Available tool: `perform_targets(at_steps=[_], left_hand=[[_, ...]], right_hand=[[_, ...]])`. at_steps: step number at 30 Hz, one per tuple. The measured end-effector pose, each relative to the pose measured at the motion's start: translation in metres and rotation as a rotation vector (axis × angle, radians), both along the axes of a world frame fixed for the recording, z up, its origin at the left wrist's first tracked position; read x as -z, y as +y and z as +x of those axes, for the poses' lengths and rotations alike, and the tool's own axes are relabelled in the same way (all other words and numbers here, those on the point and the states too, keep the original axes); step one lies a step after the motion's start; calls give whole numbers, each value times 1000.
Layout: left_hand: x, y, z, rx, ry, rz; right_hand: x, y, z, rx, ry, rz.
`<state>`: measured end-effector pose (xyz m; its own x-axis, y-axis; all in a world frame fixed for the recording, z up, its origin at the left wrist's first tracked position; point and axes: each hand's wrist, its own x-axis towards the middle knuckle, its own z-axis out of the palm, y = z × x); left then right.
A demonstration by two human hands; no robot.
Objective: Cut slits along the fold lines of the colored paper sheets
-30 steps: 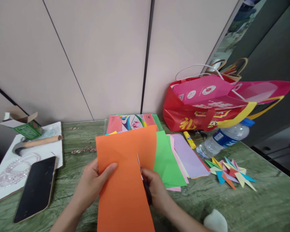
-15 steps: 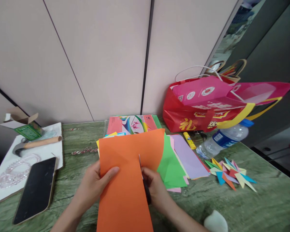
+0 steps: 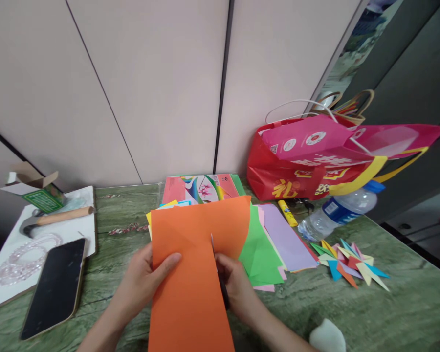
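Note:
A large orange paper sheet [image 3: 188, 278] stands tilted in front of me. My left hand [image 3: 146, 274] pinches its left edge, thumb on the near face and the other fingers behind. On the right side, my right hand [image 3: 236, 281] is closed on scissors [image 3: 223, 288] with dark handles, partly covered by the fingers and the paper. Their blades sit in a long cut that runs up through the sheet, and the strip right of it bends away. Behind the orange sheet lie green paper [image 3: 260, 254] and purple paper [image 3: 288, 239].
On the right are folded paper stars [image 3: 348, 261], a plastic bottle [image 3: 339, 210], a yellow glue stick [image 3: 287, 213] and a red gift bag [image 3: 297, 161]. A phone [image 3: 55, 288], a wooden-handled tool [image 3: 64, 215] and a small green box [image 3: 44, 193] lie left. A white object [image 3: 327, 336] sits near the front.
The orange sheet has shifted very slightly to the right. Both hands and the scissors stay almost where they were.

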<state>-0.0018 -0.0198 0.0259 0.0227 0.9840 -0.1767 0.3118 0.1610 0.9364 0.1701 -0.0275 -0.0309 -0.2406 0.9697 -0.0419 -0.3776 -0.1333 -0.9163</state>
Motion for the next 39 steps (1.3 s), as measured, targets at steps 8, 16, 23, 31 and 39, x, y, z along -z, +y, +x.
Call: perform_targets(at_steps=[8,16,23,31,39], left_hand=[[1,-1,1,-7,-9,-12],[3,-2,0,-12,-6,-20],[3,-1,0,-11,-20,-13],[1,-1,2,-28,-31,-23],[4,-2,1,-45,-160,-70]], right_hand=[[6,0,-1,12,55,-41],[15,1,-2,7,106,-83],[17,2,-2,1,122,-87],[11,1,-3,28,79,-65],[10,2,-2,-8,64,-46]])
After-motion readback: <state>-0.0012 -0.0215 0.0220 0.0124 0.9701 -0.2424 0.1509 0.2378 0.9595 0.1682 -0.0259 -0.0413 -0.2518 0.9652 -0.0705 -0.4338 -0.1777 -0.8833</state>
